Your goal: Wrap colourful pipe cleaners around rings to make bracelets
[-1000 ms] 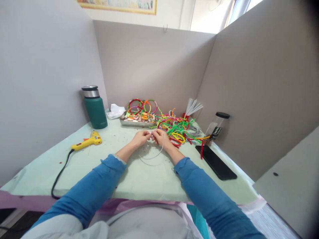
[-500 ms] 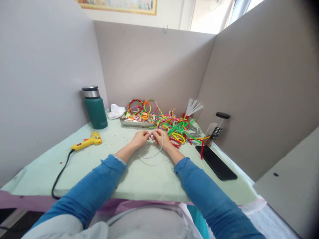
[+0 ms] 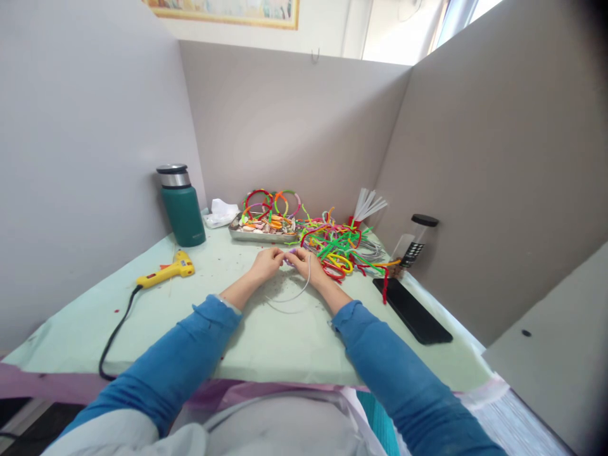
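Over the middle of the table, my left hand [image 3: 266, 263] and my right hand [image 3: 304, 262] meet with fingertips pinched together. Between them a small bit of purple pipe cleaner [image 3: 290, 253] shows, mostly covered by the fingers. From my right hand a thin pale wire hoop [image 3: 308, 278] curves down and back to the left, below the hands. Just beyond my right hand lies a tangled heap of coloured pipe cleaners [image 3: 346, 240].
A metal tray [image 3: 263, 237] of small pieces holds colourful hoops [image 3: 287, 192] at the back. Left are a yellow glue gun [image 3: 166, 272], a green bottle [image 3: 183, 215] and white tissue [image 3: 222, 211]. Right are a black phone [image 3: 412, 310], white glue sticks [image 3: 368, 204] and a clear bottle [image 3: 413, 244].
My fingers have shifted slightly around the purple pipe cleaner, more of which shows at my right fingertips. The wire hoop has moved a little; the rest stays put.
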`<state>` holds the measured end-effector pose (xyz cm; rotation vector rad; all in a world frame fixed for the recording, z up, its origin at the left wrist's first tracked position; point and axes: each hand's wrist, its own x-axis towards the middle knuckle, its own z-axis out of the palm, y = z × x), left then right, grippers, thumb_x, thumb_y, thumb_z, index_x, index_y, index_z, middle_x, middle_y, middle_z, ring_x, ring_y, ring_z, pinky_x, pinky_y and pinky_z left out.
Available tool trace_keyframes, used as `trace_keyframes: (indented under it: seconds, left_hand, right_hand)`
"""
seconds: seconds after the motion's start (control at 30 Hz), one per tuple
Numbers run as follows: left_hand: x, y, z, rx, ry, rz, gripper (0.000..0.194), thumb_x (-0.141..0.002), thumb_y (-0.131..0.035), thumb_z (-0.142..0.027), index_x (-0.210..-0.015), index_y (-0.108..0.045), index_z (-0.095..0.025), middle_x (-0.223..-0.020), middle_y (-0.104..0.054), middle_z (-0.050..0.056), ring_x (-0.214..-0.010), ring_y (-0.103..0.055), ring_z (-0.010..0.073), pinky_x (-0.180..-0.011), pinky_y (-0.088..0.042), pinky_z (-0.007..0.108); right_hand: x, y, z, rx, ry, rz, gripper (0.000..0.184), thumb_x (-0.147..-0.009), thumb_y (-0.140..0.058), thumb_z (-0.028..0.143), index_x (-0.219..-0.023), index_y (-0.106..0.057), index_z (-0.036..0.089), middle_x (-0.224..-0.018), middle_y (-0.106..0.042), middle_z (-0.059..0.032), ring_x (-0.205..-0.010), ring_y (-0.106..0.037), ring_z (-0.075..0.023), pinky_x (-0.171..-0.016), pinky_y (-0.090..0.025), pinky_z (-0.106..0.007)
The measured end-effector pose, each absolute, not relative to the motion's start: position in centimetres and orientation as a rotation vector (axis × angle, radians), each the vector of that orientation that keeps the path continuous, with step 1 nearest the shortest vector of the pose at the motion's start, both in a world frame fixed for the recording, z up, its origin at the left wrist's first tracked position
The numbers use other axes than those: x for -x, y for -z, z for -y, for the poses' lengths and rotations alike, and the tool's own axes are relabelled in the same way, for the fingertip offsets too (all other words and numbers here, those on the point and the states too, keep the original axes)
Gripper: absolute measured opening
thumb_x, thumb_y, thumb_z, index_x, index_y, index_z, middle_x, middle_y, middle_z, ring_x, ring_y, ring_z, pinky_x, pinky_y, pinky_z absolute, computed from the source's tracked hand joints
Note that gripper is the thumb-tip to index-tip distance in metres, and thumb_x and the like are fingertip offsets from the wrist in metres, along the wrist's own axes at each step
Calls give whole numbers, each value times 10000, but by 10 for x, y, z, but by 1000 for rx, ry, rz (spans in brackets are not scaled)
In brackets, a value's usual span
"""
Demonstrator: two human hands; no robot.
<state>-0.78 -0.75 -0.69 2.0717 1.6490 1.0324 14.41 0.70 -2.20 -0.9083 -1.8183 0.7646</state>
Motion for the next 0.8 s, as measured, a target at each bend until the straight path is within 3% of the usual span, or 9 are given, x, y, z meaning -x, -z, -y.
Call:
trace_keyframes:
  seconds: [0.33,0.67,0.8]
  left_hand:
    - [8,4,10,-1998,-1110,-1688,288,-781,-469,-343,-727,-661,-135,-655,-643,36,-616,-524,135,-565,-344,236]
    - [10,4,10,-2065,-1086,-1620,338,-781,-462,-382,-794,-699,-142,-659,-648,23,-606,-510,128,-558,-337,224]
    - [10,4,10,-2116,-1074,-1595,324,-790,-449,-348,-716,-687,-141,-601,-610,5,-579,-484,118,-553,-323,224]
  right_hand:
    - [-143,24,-6,876,-795,1903,206,-742,-560,334,-648,-597,155,-558,-532,19,-525,-444,-100,-521,-324,-222]
    - [-144,19,-1,870,-785,1904,201,-738,-536,313,-620,-589,159,-552,-527,20,-521,-432,-101,-513,-319,-222]
    - [-145,19,-2,895,-774,1868,206,-734,-534,304,-592,-572,160,-544,-528,18,-520,-433,-100,-529,-328,-222]
